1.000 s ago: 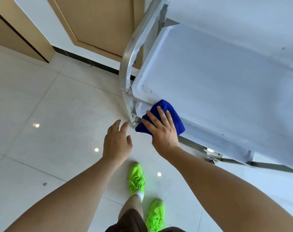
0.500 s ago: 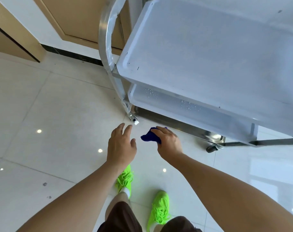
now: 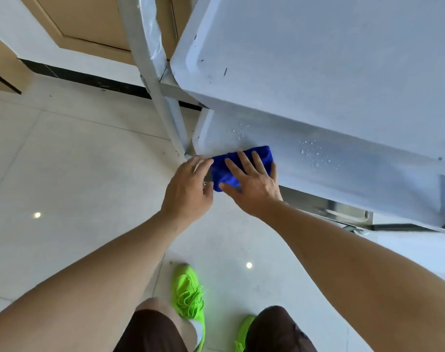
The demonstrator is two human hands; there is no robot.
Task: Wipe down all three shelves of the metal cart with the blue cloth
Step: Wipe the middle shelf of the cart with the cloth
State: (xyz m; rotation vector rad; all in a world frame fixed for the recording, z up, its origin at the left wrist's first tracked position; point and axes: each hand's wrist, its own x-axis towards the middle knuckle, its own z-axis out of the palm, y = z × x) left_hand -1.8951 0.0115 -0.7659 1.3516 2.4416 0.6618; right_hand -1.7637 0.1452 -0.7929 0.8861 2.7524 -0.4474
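Observation:
The metal cart fills the upper right, its top shelf (image 3: 330,59) above the middle shelf (image 3: 356,171), which carries water droplets. The blue cloth (image 3: 229,163) lies folded at the near left corner of the middle shelf. My right hand (image 3: 251,181) presses flat on the cloth with fingers spread. My left hand (image 3: 188,189) is beside it, its fingers touching the shelf's corner by the cart's leg (image 3: 170,110); whether they hold anything is hidden. A strip of the bottom shelf (image 3: 343,212) shows under the middle one.
A caster wheel (image 3: 356,229) sits under the cart at right. A wooden door (image 3: 89,19) and dark baseboard (image 3: 89,82) stand behind the cart. My green shoes (image 3: 188,293) are on the glossy tiled floor just below my hands.
My right hand lifted the cloth off the top shelf, carried it bunched down past the cart's edge, and now presses it flat on the middle shelf. My left hand moved up to the shelf corner.

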